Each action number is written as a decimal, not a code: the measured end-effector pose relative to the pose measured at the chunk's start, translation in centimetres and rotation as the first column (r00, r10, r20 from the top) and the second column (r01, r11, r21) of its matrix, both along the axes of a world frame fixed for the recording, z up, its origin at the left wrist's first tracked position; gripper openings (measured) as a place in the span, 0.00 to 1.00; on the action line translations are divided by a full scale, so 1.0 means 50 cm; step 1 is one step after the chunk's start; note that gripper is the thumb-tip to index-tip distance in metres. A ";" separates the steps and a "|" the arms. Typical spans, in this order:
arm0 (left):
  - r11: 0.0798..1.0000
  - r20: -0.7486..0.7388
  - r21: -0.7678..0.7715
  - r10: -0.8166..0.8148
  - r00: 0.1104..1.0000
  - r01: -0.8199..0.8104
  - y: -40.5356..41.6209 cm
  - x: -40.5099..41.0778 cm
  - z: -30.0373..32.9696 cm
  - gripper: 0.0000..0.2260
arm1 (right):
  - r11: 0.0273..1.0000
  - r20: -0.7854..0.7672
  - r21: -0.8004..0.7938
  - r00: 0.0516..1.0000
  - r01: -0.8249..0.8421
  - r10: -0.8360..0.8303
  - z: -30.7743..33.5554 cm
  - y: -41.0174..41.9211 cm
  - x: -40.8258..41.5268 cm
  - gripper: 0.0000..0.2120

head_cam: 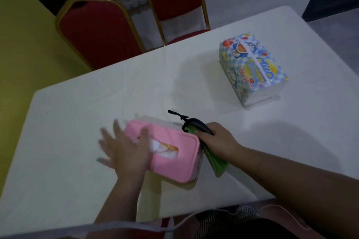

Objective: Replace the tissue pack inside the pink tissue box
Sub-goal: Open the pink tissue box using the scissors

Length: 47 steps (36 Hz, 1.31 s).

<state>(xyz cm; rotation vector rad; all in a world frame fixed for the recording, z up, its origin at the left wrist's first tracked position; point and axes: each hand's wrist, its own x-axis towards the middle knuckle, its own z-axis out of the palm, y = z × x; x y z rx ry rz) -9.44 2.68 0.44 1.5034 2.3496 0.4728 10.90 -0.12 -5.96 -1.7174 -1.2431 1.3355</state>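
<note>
The pink tissue box (174, 153) lies flat on the white table (77, 141) near its front edge, with white tissue showing through the slot on top. My left hand (124, 149) hovers over the box's left end with fingers spread, blurred by motion. My right hand (215, 139) sits at the box's right end and grips the green flap (217, 163) with a black strap (186, 120). A new tissue pack (252, 68), blue checked with cartoon print, lies apart at the back right of the table.
Two red chairs with gold frames (101, 29) stand behind the table's far edge. A yellow wall is at the left. A thin white cable (223, 211) runs along my lap at the table's front edge.
</note>
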 end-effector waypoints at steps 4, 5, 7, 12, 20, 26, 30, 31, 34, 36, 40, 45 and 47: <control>0.931 0.317 -0.060 0.360 0.877 -0.360 0.001 -0.020 -0.039 0.32 | 0.996 0.013 0.081 0.999 0.029 -0.030 -0.009 -0.069 -0.034 0.12; 0.943 0.353 -0.032 0.321 0.879 -0.332 0.005 -0.023 -0.043 0.30 | 0.997 0.015 0.070 0.999 0.031 -0.033 -0.009 -0.087 -0.041 0.05; 0.965 0.360 0.020 0.237 0.902 -0.261 0.011 -0.021 -0.047 0.25 | 0.997 0.018 0.056 0.999 0.050 -0.051 -0.014 -0.121 -0.052 0.10; 0.991 0.306 0.054 0.099 0.947 -0.121 0.033 0.010 -0.044 0.14 | 0.988 -0.067 0.090 0.990 0.129 -0.123 -0.023 -0.160 -0.058 0.15; 0.999 0.210 0.045 -0.024 0.977 0.015 0.048 0.031 -0.058 0.16 | 0.982 -0.177 0.097 0.973 0.164 -0.145 -0.022 -0.149 -0.060 0.09; 0.995 0.196 0.052 -0.099 0.976 0.090 0.051 0.040 -0.060 0.12 | 0.979 -0.221 -0.007 0.954 0.205 -0.202 -0.036 -0.067 -0.072 0.11; 0.992 0.173 0.057 -0.125 0.977 0.116 0.052 0.042 -0.063 0.14 | 0.983 -0.156 0.039 0.972 0.182 -0.174 -0.043 -0.011 -0.079 0.17; 0.990 0.164 0.060 -0.133 0.978 0.125 0.055 0.040 -0.065 0.15 | 0.982 -0.157 0.044 0.972 0.181 -0.172 -0.041 0.006 -0.081 0.18; 0.988 0.157 0.070 -0.150 0.976 0.140 0.052 0.038 -0.066 0.17 | 0.981 -0.157 0.055 0.972 0.187 -0.176 -0.030 0.048 -0.086 0.19; 0.986 0.154 0.075 -0.160 0.975 0.150 0.051 0.037 -0.067 0.17 | 0.980 -0.169 0.065 0.970 0.190 -0.177 -0.027 0.075 -0.092 0.19; 0.982 0.149 0.077 -0.184 0.972 0.174 0.052 0.039 -0.066 0.18 | 0.983 -0.157 0.060 0.974 0.174 -0.163 -0.011 0.126 -0.093 0.20; 0.972 0.166 0.077 -0.230 0.959 0.220 0.065 0.044 -0.062 0.19 | 0.990 -0.148 0.027 0.980 0.137 -0.131 0.003 0.151 -0.080 0.19; 0.968 0.180 0.054 -0.252 0.951 0.246 0.074 0.050 -0.058 0.22 | 0.988 -0.160 0.014 0.976 0.154 -0.150 0.002 0.149 -0.069 0.20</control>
